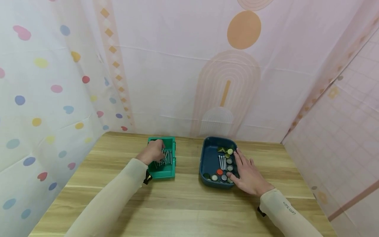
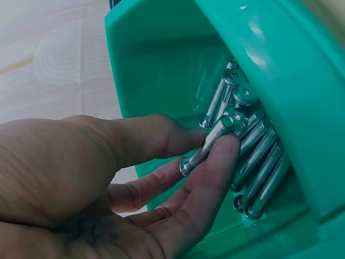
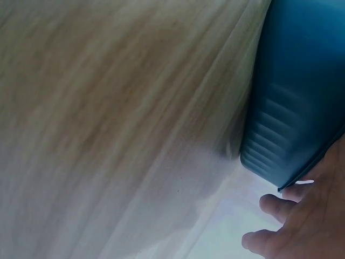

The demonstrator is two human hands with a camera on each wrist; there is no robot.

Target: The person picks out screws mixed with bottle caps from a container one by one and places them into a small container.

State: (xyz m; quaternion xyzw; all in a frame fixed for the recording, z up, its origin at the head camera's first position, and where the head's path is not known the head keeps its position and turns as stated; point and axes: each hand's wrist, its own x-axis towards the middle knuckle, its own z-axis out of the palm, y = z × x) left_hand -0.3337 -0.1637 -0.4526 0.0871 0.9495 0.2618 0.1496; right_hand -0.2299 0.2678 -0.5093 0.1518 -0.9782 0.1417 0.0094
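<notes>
Left hand [image 1: 152,152] pinches a shiny, silvery threaded bolt [image 2: 215,133]; right hand [image 1: 248,175] has fingers extended.

Soft, even light fills the head view, with a faint shadow beneath my left sleeve [image 1: 109,197] on the wood-grain table [image 1: 189,214] and wide-angle stretching toward the corners. In the left-wrist view, white glare streaks the green bin [image 2: 294,97] and bolts [image 2: 264,154] glint; the dimmer right-wrist view blurs the wood, haze paling beside my right hand [image 3: 310,216].
</notes>
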